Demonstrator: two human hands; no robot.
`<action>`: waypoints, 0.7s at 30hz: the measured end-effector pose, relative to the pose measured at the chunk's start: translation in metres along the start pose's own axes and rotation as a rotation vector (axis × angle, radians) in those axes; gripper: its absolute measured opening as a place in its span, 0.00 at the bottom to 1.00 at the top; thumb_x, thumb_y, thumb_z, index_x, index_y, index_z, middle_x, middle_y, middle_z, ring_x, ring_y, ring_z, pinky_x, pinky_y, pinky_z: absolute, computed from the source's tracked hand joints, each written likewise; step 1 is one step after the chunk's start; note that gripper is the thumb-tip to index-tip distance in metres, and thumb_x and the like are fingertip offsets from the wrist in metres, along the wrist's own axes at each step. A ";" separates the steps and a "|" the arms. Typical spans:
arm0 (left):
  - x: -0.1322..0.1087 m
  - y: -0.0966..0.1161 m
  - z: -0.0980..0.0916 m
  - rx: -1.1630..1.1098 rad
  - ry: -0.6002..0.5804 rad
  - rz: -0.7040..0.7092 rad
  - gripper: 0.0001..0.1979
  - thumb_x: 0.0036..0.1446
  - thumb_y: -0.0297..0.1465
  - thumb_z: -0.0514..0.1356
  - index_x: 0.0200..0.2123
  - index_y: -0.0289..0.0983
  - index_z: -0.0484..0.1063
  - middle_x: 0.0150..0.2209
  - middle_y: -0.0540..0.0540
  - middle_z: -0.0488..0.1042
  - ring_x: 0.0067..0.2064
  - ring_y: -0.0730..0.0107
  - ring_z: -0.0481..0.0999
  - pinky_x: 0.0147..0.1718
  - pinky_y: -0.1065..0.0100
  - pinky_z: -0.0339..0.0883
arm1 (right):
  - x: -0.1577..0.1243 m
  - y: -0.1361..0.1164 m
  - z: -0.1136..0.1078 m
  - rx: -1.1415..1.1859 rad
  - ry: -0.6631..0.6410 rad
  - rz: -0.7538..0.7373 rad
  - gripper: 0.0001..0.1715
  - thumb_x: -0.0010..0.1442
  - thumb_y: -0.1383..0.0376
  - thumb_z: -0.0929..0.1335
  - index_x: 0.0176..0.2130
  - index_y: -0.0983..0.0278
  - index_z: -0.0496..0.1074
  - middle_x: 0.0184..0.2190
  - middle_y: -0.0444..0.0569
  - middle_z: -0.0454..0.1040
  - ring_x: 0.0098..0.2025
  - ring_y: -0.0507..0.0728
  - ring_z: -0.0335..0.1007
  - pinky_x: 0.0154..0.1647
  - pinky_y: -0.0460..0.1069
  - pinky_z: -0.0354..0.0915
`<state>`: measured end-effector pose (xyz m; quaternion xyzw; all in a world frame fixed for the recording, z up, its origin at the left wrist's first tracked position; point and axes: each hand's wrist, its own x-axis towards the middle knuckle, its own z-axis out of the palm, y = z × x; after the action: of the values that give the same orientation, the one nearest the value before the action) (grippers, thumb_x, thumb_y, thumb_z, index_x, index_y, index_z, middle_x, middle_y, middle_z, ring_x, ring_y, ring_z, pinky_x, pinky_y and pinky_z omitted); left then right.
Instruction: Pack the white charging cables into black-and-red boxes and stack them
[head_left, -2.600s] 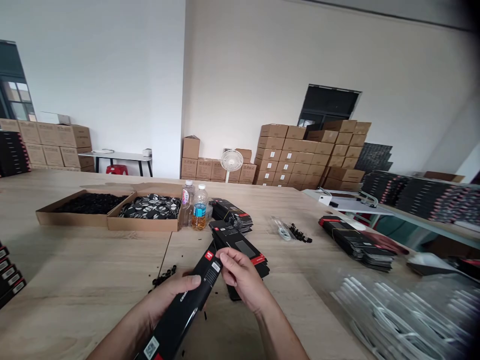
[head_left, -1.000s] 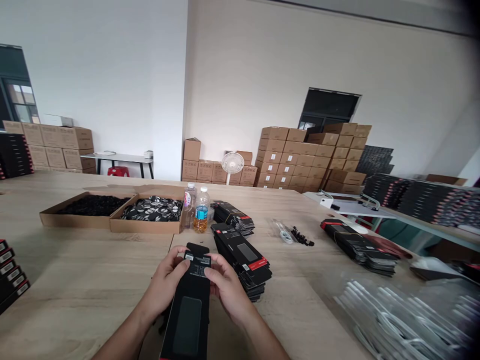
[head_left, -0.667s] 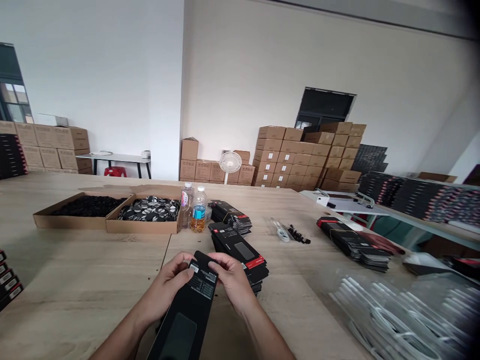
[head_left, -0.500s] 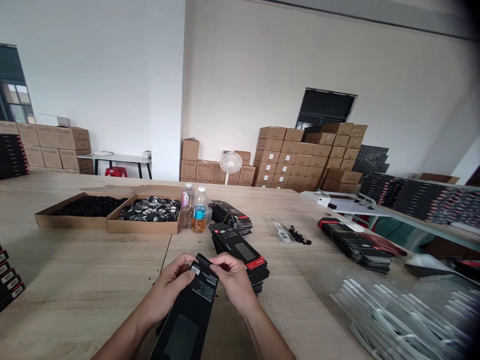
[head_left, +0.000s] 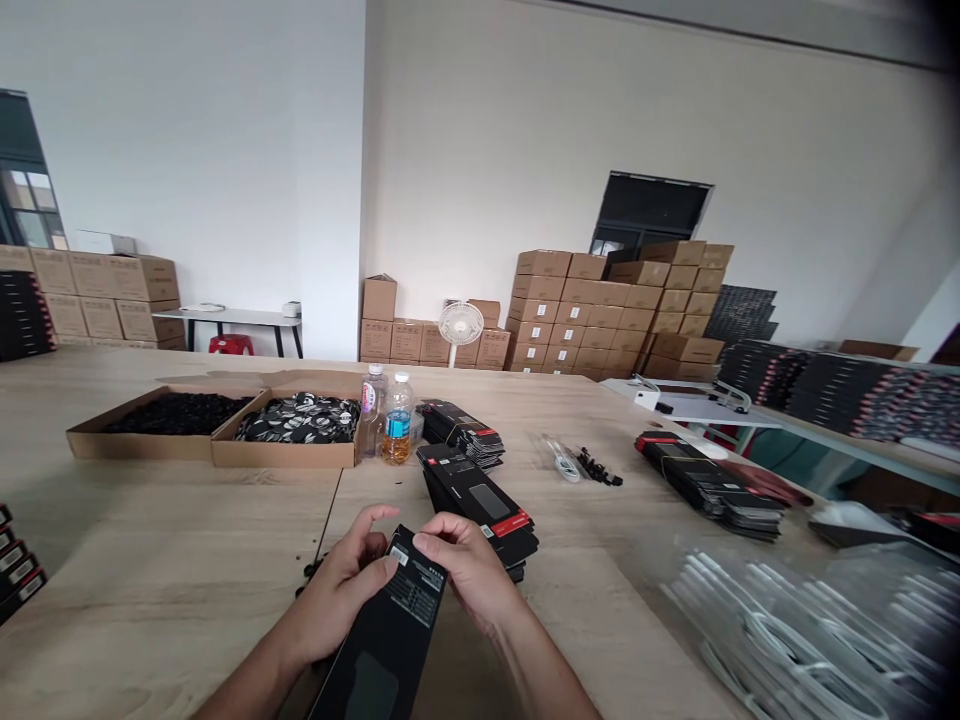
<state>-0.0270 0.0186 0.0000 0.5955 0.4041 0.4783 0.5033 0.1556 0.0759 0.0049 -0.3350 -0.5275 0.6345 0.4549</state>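
I hold a long black packaging box (head_left: pixel 390 630) with white print near its far end, low in the middle of the view. My left hand (head_left: pixel 341 590) grips its left side, thumb on top, forefinger raised. My right hand (head_left: pixel 469 570) is curled on the box's far end, fingertips pressing the end flap. Just beyond my right hand lies a stack of flat black boxes with red ends (head_left: pixel 480 505) on the wooden table (head_left: pixel 172 560).
Two cardboard trays of small black parts (head_left: pixel 172 425) (head_left: pixel 296 430) and two bottles (head_left: pixel 390 420) stand further back. More black box stacks (head_left: pixel 461 430) (head_left: pixel 712 485), bagged white cables (head_left: pixel 795 630), small black pieces (head_left: pixel 600 468). Cartons and a fan (head_left: pixel 459 325) line the wall.
The box was turned from slanting to pointing away from me. Both hands shifted to its far end and the flap there went from standing up to folded down.
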 end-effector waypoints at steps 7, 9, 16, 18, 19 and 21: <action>0.002 0.000 0.002 -0.080 0.036 0.042 0.20 0.61 0.43 0.60 0.53 0.41 0.68 0.30 0.53 0.66 0.31 0.72 0.63 0.30 0.71 0.57 | -0.002 -0.002 0.002 0.047 -0.044 -0.003 0.19 0.49 0.51 0.77 0.27 0.64 0.79 0.24 0.43 0.75 0.29 0.53 0.68 0.35 0.48 0.62; 0.003 0.001 0.001 -0.140 0.098 0.061 0.20 0.60 0.43 0.60 0.52 0.41 0.69 0.32 0.52 0.68 0.31 0.72 0.65 0.31 0.71 0.58 | -0.004 -0.004 0.003 0.091 -0.113 0.000 0.21 0.54 0.48 0.74 0.36 0.63 0.81 0.32 0.47 0.79 0.37 0.57 0.73 0.43 0.52 0.65; 0.006 0.001 0.001 -0.202 0.232 0.115 0.17 0.57 0.44 0.64 0.44 0.39 0.73 0.32 0.51 0.72 0.32 0.72 0.67 0.32 0.72 0.63 | -0.009 -0.004 0.003 0.005 -0.244 0.038 0.28 0.55 0.50 0.74 0.52 0.57 0.76 0.45 0.49 0.78 0.42 0.60 0.74 0.40 0.53 0.69; 0.007 0.003 0.004 -0.187 0.273 0.128 0.16 0.57 0.43 0.64 0.42 0.40 0.73 0.33 0.52 0.72 0.33 0.72 0.68 0.33 0.73 0.64 | -0.009 -0.002 0.004 0.028 -0.229 0.026 0.28 0.55 0.50 0.74 0.53 0.55 0.75 0.43 0.47 0.78 0.41 0.58 0.74 0.38 0.51 0.69; 0.008 0.004 0.005 -0.186 0.300 0.132 0.16 0.57 0.43 0.64 0.43 0.40 0.73 0.33 0.52 0.73 0.34 0.71 0.69 0.34 0.73 0.65 | -0.008 -0.001 0.005 0.040 -0.222 0.020 0.28 0.56 0.50 0.74 0.54 0.54 0.73 0.43 0.46 0.77 0.41 0.57 0.73 0.38 0.50 0.68; 0.011 0.005 0.007 -0.191 0.352 0.137 0.17 0.55 0.45 0.65 0.43 0.40 0.72 0.35 0.51 0.74 0.36 0.70 0.71 0.36 0.72 0.66 | -0.007 -0.001 0.006 0.062 -0.207 0.004 0.30 0.56 0.51 0.74 0.57 0.51 0.70 0.44 0.45 0.76 0.41 0.57 0.73 0.37 0.49 0.68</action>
<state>-0.0183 0.0268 0.0068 0.4783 0.3970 0.6444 0.4453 0.1527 0.0673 0.0066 -0.2544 -0.5512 0.6825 0.4070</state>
